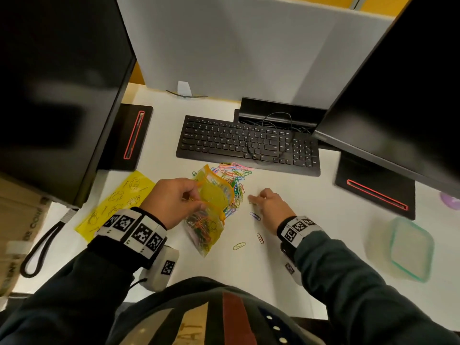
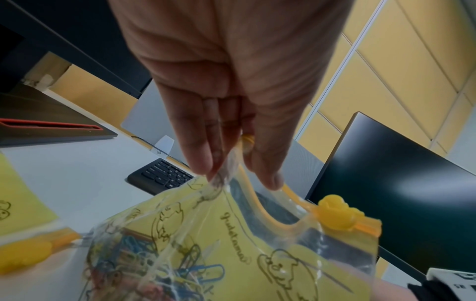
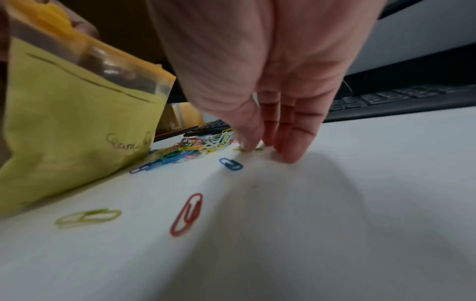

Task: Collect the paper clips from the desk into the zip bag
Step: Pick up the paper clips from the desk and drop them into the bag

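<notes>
Nearest in the head view, low centre of the frame, loose clips are lying on the white desk: a yellow-green clip, a red clip, a blue clip.

Just above them, left hand is pinching the rim of the zip bag and holding its mouth open; the bag is hanging tilted with its bottom resting on the desk, already partly filled with clips.

Right hand, centre of frame, is pressing fingertips down on the desk over a small yellowish clip; fingers are nearly straight, and whether the clip is actually pinched I cannot tell.

Further up, the main clip pile is sitting behind the bag, just in front of the keyboard.

Step in hand, as I judge it: picking a single clip off the desk, mid-task, with most clips still out. The next move is calling for a nail-edge pinch or a slide to lift the flat clip, then a short carry left into the bag mouth.

View differences: the left wrist view is showing thumb and fingers pinching the clear rim, plus the yellow slider, which the head view is blurring. The right wrist view is showing the fingertip contact on the desk, hidden from above by the hand. Only the head view is showing a second yellow bag lying flat at left and a lidded container at right.
</notes>
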Demonstrator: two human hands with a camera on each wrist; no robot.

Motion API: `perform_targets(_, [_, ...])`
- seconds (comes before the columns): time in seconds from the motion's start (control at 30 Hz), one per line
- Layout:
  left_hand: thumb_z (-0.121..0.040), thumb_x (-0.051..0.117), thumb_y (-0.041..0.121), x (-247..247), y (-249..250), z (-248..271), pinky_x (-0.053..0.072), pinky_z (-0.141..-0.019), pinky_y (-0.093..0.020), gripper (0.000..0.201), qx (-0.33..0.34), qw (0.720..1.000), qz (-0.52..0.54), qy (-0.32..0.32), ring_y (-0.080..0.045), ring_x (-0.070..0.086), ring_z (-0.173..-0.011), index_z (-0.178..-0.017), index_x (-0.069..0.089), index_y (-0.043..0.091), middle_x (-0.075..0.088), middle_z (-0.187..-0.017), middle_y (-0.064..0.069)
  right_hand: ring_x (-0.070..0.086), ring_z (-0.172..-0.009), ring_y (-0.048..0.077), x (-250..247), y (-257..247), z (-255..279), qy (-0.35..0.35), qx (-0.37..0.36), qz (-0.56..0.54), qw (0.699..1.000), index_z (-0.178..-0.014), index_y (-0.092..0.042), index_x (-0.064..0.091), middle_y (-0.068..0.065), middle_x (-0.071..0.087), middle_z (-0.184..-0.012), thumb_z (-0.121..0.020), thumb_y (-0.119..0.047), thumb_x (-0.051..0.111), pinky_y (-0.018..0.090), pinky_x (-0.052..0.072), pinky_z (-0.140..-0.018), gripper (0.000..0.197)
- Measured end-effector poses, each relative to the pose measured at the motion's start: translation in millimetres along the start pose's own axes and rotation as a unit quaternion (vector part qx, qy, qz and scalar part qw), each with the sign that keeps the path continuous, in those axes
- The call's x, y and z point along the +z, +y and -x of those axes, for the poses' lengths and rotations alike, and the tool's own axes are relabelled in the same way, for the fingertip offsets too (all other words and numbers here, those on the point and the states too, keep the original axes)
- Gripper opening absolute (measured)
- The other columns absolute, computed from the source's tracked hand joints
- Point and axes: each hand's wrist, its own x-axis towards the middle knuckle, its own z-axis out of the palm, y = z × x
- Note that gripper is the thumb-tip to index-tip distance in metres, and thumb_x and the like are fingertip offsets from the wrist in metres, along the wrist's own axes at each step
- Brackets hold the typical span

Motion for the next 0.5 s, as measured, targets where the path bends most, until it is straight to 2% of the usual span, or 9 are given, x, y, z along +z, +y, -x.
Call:
perform_targets(0.13, [-0.068,0.078,0.017,-1.1,-0.8,3.2,0.05,-0.088,-0.032,0.014,0.004,1.0,0.004,-0.001,-0.009,0.056,-0.112,-0.064,0.065,0.014,0.071,-0.091,-0.003,0.044,-0.114,0.031,1.6,4.7,15.3,-0.032,-0.026,0.047,0.998,-0.137,-0.019,0.041,0.012,0.042,-0.128,-0.09,-0.005,0.045,0.034,0.042,-0.095,0.049])
perform_targets(0.23, [-0.068,0.078,0.017,-0.8,-2.9,6.0,0.051,-0.087,-0.032,0.015,0.002,1.0,0.009,0.001,-0.008,0.056,-0.113,-0.063,0.064,0.015,0.071,-0.094,-0.004,0.044,-0.119,0.029,11.3,7.1,37.0,-0.023,-0.049,0.041,0.998,-0.136,-0.016,0.042,0.009,0.043,-0.131,-0.094,-0.01,0.045,0.032,0.041,-0.099,0.043])
perform_targets(0.27, [-0.068,0.078,0.017,-0.6,-3.0,6.4,0.051,-0.088,-0.034,0.016,0.001,1.0,0.006,0.002,-0.008,0.056,-0.113,-0.062,0.063,0.016,0.072,-0.095,-0.004,0.046,-0.118,0.029,15.4,6.4,40.2,-0.014,-0.053,0.032,0.998,-0.133,-0.015,0.046,0.009,0.046,-0.129,-0.094,-0.012,0.045,0.031,0.042,-0.097,0.04])
perform_targets(0.4, [-0.068,0.077,0.016,0.0,0.3,5.9,0.051,-0.086,-0.037,0.02,0.001,1.0,-0.007,0.001,-0.013,0.06,-0.106,-0.059,0.061,0.022,0.072,-0.096,-0.006,0.057,-0.099,0.031,18.8,-8.1,30.7,0.027,0.013,-0.013,0.999,-0.106,-0.009,0.063,0.011,0.055,-0.108,-0.089,-0.019,0.053,0.029,0.045,-0.083,0.022])
perform_targets(0.5, [-0.067,0.077,0.015,1.6,3.5,4.8,0.052,-0.084,-0.038,0.021,0.006,1.0,-0.009,-0.005,-0.017,0.062,-0.103,-0.058,0.06,0.023,0.072,-0.09,-0.006,0.058,-0.101,0.033,14.9,-19.0,21.4,0.024,0.046,0.014,0.999,-0.11,-0.003,0.06,0.015,0.058,-0.111,-0.088,-0.002,0.046,0.033,0.046,-0.085,0.026])
